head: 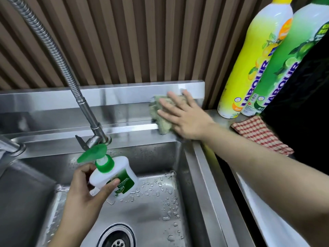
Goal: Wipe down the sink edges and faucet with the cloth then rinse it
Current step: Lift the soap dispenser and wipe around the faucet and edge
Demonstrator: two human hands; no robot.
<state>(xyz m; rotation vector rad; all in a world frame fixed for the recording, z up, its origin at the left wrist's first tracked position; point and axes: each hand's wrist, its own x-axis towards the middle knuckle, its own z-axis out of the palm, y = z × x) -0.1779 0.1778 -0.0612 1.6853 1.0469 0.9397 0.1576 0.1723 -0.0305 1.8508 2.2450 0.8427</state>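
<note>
A: Where is the cloth now?

B: The cloth [154, 111] lies on the back ledge [124, 126] of the sink [210, 184], near the right corner and against the low steel wall. The right hand [181, 114] presses it flat. The fingers are straight and spread apart, not curled round it.

A: And the other hand?

B: The left hand [85, 193] holds a soap bottle [115, 177] above the basin. The thumb and fingers are clamped round its white body, and the green pump points toward the faucet [71, 73].

A: How can this step be done well, in your opinion?

B: I think the palm should give even pressure and slide the cloth along the ledge in long strokes. It should also go into the groove and the corner, where dirt likes to collect. Holding the bottle up probably lets the cloth pass close to the faucet base. To my judgement the faucet itself and the other edges are not yet wiped, and the rinse comes last.

A: Can you read any writing?

B: Yes. The yellow bottle [252, 65] and the green bottle [284, 68] at the right both carry the word "LABOUR" in big letters, with pictures of citrus fruit. The soap label shows "ORIGINAL"; the smaller print I cannot read. A checked cloth [258, 134] lies just beside the tall bottles, and it has no writing.
</note>
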